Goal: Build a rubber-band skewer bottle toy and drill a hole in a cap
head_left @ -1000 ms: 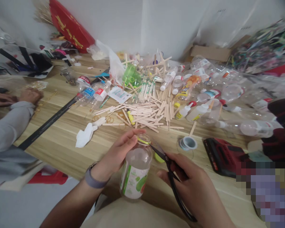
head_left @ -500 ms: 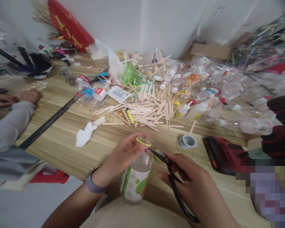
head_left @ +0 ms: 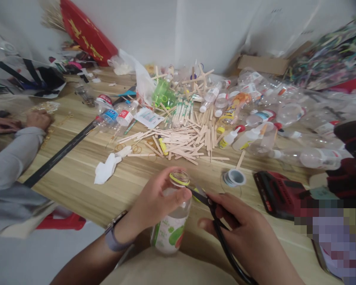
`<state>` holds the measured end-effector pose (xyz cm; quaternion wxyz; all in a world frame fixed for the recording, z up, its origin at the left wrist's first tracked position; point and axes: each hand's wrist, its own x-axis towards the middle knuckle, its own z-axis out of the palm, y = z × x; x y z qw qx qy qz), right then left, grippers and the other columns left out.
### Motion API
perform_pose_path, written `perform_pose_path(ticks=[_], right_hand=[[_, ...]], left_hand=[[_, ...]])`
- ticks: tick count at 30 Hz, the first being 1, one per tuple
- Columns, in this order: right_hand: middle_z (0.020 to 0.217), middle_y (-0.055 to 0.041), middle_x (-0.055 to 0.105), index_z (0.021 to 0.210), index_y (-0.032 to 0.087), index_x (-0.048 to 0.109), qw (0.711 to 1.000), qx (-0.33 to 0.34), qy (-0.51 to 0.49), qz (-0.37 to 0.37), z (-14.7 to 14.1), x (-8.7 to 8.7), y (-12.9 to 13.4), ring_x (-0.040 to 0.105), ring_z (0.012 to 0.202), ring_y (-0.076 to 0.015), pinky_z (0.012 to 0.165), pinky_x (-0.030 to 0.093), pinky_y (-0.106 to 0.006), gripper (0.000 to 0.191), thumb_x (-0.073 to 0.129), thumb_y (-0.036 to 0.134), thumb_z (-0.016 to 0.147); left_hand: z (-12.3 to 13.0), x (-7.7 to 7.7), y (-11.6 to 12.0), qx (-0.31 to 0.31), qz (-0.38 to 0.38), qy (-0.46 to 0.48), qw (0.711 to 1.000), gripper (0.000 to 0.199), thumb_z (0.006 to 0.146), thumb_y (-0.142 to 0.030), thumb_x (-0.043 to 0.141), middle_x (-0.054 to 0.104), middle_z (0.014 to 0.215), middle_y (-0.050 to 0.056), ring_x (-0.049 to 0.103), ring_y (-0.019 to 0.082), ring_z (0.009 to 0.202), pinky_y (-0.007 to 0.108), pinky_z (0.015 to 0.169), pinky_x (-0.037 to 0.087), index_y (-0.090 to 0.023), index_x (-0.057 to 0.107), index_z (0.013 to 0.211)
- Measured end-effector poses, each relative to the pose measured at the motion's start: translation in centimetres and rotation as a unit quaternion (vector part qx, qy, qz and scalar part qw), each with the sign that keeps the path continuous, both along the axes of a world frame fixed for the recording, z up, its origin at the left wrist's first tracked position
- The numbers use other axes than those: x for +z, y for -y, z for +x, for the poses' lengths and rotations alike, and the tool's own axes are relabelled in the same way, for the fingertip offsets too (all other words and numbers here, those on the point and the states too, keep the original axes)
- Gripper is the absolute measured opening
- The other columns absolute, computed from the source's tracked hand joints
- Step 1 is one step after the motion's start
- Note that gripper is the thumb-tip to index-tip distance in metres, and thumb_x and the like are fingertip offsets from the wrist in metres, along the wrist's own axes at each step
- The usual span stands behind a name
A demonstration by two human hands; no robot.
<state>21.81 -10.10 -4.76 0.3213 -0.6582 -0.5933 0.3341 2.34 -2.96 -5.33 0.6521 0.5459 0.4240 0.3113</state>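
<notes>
My left hand (head_left: 163,202) is wrapped round the upper part of a clear bottle (head_left: 169,233) with a white label showing green and red fruit. The bottle stands upright against my body, its mouth uncapped, with a yellow ring (head_left: 179,179) about the neck. In my right hand (head_left: 240,221) are black-handled scissors (head_left: 209,201), their blades parted and one tip touching or close to the neck just below the ring. A yellow-green piece (head_left: 196,194) lies partly hidden behind the blades.
Wooden craft sticks (head_left: 184,142) lie heaped mid-table. Plastic bottles (head_left: 290,113) crowd the right side. A wire spool (head_left: 235,177) and a red-and-black battery tool (head_left: 280,194) sit near my right hand. Crumpled tissue (head_left: 108,166) lies to the left. Another person's hand (head_left: 38,119) is at far left.
My left thumb has slid down from the ring to the bottle's shoulder, and the ring shows more fully. The scissors' blades have opened wider at the neck.
</notes>
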Motion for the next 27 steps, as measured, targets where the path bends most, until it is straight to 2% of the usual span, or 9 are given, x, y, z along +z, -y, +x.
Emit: perform_pose_path(ticks=[3,6,9,12,17,20,22,25,27], right_hand=[[0.069,-0.0014,0.066,0.092,0.02,0.079,0.995,-0.007,-0.066,-0.071,0.0,0.4,-0.2,0.059,0.061,-0.0181,0.053,0.047,-0.024,0.033,0.078,0.038,0.064],[0.075,-0.0027,0.069,0.093,0.02,0.079,0.988,-0.016,-0.103,-0.118,0.0,0.5,-0.1,0.059,0.066,-0.0201,0.058,0.049,-0.026,0.036,0.078,0.037,0.062],[0.076,-0.0041,0.069,0.089,0.019,0.079,0.98,-0.022,-0.137,-0.144,0.0,0.6,-0.1,0.06,0.071,-0.0224,0.062,0.049,-0.028,0.035,0.075,0.038,0.059],[0.07,-0.0042,0.067,0.077,0.018,0.078,0.975,-0.022,-0.148,-0.162,-0.1,0.8,-0.5,0.057,0.066,-0.0213,0.058,0.045,-0.028,0.03,0.072,0.038,0.055],[0.064,-0.0026,0.064,0.082,0.018,0.08,0.971,-0.024,-0.149,-0.183,-0.2,1.4,-1.2,0.055,0.063,-0.0208,0.054,0.042,-0.027,0.038,0.07,0.039,0.052],[0.068,-0.0034,0.066,0.089,0.017,0.079,0.979,-0.024,-0.112,-0.167,-0.2,1.5,-1.1,0.057,0.064,-0.0218,0.056,0.046,-0.029,0.045,0.074,0.042,0.052],[0.073,-0.004,0.068,0.094,0.018,0.078,0.985,-0.044,-0.105,-0.127,-0.3,1.3,-0.8,0.061,0.067,-0.0221,0.061,0.05,-0.029,0.045,0.076,0.042,0.056],[0.074,-0.0018,0.067,0.095,0.021,0.077,0.992,-0.079,-0.083,-0.044,-0.5,0.8,-0.2,0.062,0.067,-0.0196,0.061,0.051,-0.026,0.037,0.078,0.039,0.063],[0.069,0.0002,0.064,0.095,0.023,0.076,0.996,-0.078,-0.044,-0.004,-0.5,0.5,0.0,0.058,0.061,-0.0172,0.057,0.048,-0.025,0.034,0.078,0.038,0.066]], left_hand=[[0.2,0.0,0.1,0.012,0.001,-0.004,1.0,0.049,0.075,-0.044,0.076,0.071,0.099,0.004,0.066,0.021,0.09,0.025,0.072,0.05,-0.022,0.062,0.116],[0.3,0.0,0.2,0.017,0.005,-0.004,1.0,0.045,0.075,-0.042,0.075,0.071,0.097,0.003,0.065,0.019,0.089,0.024,0.072,0.05,-0.022,0.064,0.114],[0.4,-0.1,0.2,0.02,0.011,-0.003,1.0,0.043,0.076,-0.04,0.074,0.072,0.097,0.003,0.065,0.019,0.089,0.024,0.072,0.049,-0.022,0.065,0.114],[0.3,-0.2,0.1,0.016,0.012,-0.002,1.0,0.043,0.077,-0.039,0.073,0.072,0.098,0.003,0.065,0.02,0.091,0.024,0.072,0.05,-0.023,0.064,0.116],[0.2,-0.5,0.1,0.001,0.022,0.001,1.0,0.043,0.079,-0.039,0.072,0.07,0.1,0.003,0.065,0.019,0.091,0.023,0.069,0.049,-0.023,0.063,0.119],[0.0,-0.7,-0.6,0.002,0.021,0.034,0.999,0.044,0.078,-0.042,0.074,0.071,0.097,0.004,0.065,0.018,0.084,0.023,0.066,0.049,-0.021,0.064,0.115],[-0.2,-0.8,-1.3,0.022,0.008,0.084,0.996,0.043,0.075,-0.045,0.075,0.072,0.09,0.004,0.066,0.018,0.078,0.024,0.065,0.048,-0.019,0.065,0.109],[-0.7,-0.9,-2.3,0.027,-0.062,0.17,0.983,0.042,0.077,-0.046,0.074,0.073,0.083,0.005,0.067,0.018,0.071,0.026,0.063,0.049,-0.018,0.066,0.106],[-0.8,-1.0,-2.6,0.005,-0.113,0.202,0.973,0.043,0.077,-0.045,0.074,0.075,0.089,0.008,0.067,0.018,0.07,0.027,0.064,0.049,-0.018,0.067,0.11]])
